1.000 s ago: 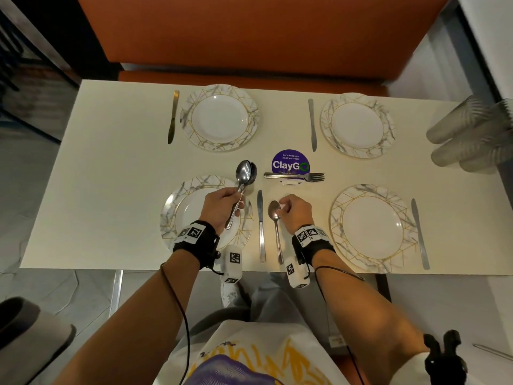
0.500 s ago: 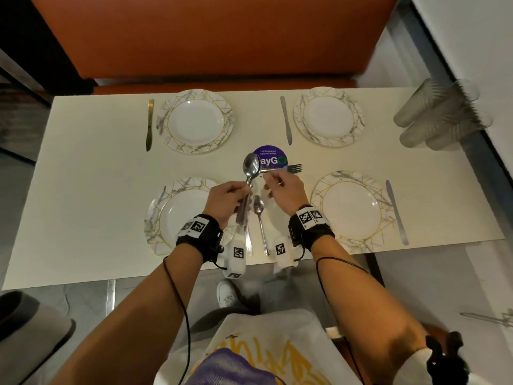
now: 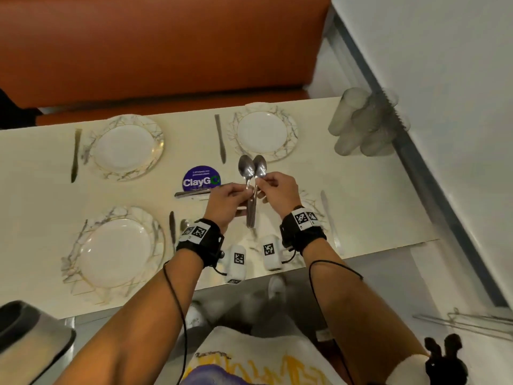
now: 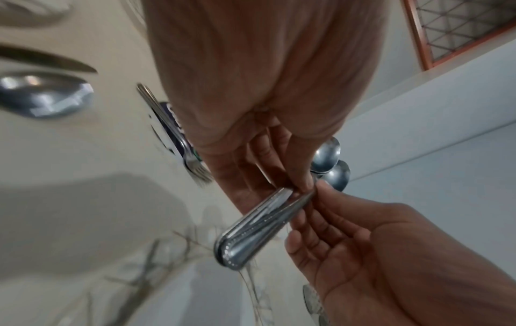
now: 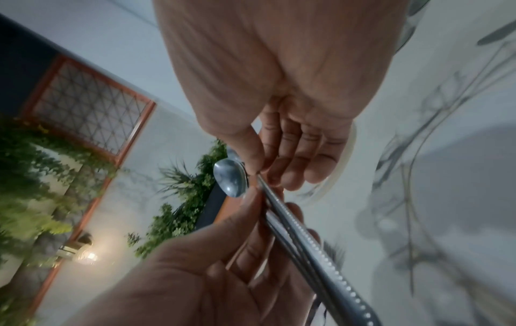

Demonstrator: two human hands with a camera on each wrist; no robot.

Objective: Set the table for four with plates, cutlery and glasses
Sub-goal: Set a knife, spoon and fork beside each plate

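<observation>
Two spoons [image 3: 252, 173] upright, necks pinched between left hand [image 3: 226, 202], right hand [image 3: 279, 191]

Head view looks down; wrist views closely share the spoons [image 3: 252, 173].

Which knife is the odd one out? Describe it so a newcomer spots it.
Start at the orange bench behind the cream table. Go to the far-left plate; the knife lies just left of it. It looks gold-toned, while the other three knives look silver.
</observation>
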